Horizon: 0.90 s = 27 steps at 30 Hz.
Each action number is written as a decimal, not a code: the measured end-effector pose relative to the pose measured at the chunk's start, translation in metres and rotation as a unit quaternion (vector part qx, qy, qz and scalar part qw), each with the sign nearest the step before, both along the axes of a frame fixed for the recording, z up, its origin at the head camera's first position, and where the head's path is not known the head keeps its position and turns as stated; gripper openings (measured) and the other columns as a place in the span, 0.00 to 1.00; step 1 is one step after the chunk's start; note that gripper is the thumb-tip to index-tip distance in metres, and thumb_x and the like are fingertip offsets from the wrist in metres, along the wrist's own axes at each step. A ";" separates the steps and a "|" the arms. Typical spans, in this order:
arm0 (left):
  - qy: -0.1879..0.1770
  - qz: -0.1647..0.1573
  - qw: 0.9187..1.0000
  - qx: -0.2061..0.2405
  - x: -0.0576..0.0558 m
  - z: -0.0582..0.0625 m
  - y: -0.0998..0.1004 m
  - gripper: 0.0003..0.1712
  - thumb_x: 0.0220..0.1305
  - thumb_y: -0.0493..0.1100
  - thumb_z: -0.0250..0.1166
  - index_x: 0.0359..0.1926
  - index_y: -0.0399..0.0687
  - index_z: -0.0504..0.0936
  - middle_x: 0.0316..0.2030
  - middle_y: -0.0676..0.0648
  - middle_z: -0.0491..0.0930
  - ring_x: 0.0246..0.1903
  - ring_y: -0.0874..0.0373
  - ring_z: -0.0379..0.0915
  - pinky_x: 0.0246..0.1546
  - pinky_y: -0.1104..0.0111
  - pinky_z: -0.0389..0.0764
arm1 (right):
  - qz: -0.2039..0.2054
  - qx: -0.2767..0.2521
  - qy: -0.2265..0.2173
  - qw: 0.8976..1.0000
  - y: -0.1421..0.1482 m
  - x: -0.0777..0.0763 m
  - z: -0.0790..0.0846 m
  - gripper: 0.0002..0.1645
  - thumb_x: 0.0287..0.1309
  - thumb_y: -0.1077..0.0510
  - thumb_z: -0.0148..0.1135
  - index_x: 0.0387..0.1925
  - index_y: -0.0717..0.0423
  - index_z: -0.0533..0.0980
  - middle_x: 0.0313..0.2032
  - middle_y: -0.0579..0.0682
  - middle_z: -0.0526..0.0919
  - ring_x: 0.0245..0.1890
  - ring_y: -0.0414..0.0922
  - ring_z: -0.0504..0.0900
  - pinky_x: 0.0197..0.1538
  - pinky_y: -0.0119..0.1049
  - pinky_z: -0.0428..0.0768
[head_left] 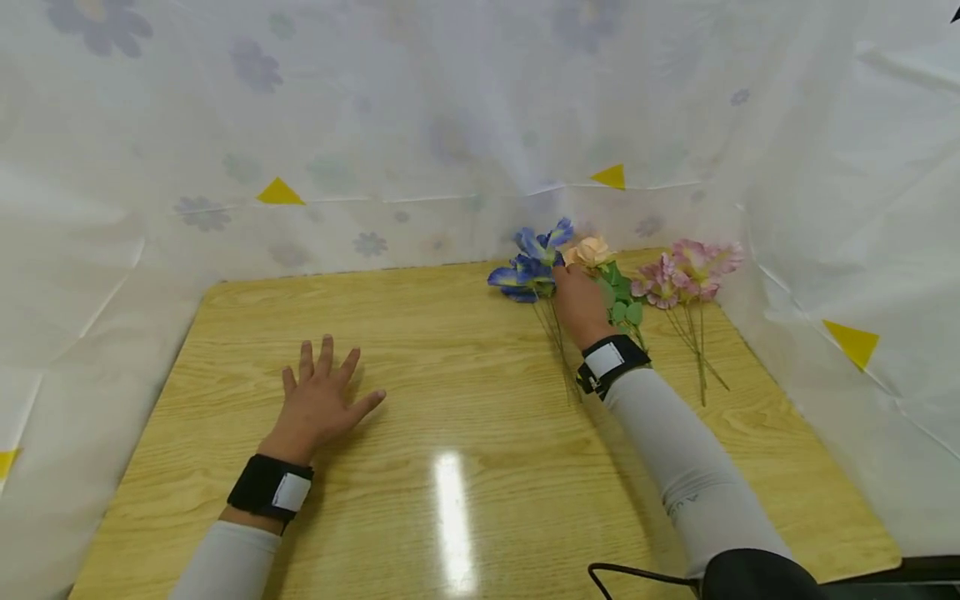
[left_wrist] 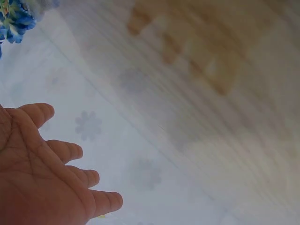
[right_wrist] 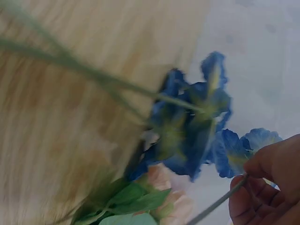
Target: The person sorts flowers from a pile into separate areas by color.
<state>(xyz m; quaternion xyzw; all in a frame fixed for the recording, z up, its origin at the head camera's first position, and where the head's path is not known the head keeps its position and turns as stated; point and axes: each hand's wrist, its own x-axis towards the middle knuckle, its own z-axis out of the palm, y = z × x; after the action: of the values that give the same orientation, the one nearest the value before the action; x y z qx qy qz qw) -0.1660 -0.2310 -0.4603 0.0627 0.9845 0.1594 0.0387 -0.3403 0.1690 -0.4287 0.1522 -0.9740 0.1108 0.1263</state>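
My right hand point(head_left: 581, 304) is at the back of the table, right of the middle, beside a cluster of blue irises point(head_left: 525, 275). In the right wrist view, its thumb and fingers pinch the green stem point(right_wrist: 218, 200) of a blue iris point(right_wrist: 229, 152) just below the bloom. Other blue iris blooms point(right_wrist: 187, 126) on thin stems show in front of that hand. A peach rose point(head_left: 588, 250) with green leaves point(head_left: 622, 304) lies right behind and beside it, partly covered. Over the left part of the table is my left hand point(head_left: 318, 404), fingers spread and holding nothing.
Pink flowers point(head_left: 690, 271) with long stems lie at the back right of the wooden table point(head_left: 390, 350). A white flowered curtain point(head_left: 420, 117) stands along the back and sides, with yellow triangles point(head_left: 281, 192) on it. A black cable point(head_left: 637, 572) runs near the right elbow.
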 end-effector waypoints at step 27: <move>-0.047 0.046 0.998 0.017 -0.016 0.016 -0.086 0.58 0.66 0.76 0.47 0.79 0.42 0.38 0.72 0.24 0.22 0.67 0.20 0.14 0.53 0.21 0.33 | 0.006 -0.109 -0.045 0.993 0.008 0.015 -0.018 0.18 0.70 0.59 0.54 0.55 0.67 0.76 0.47 0.63 0.79 0.31 0.55 0.78 0.31 0.49 0.75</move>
<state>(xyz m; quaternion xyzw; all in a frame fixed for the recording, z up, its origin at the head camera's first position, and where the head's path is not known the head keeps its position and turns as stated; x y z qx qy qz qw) -0.1823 -0.3169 -0.4445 0.0103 0.9806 0.1803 0.0766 -0.3255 0.1771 -0.4468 0.1379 -0.9599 0.2235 0.0976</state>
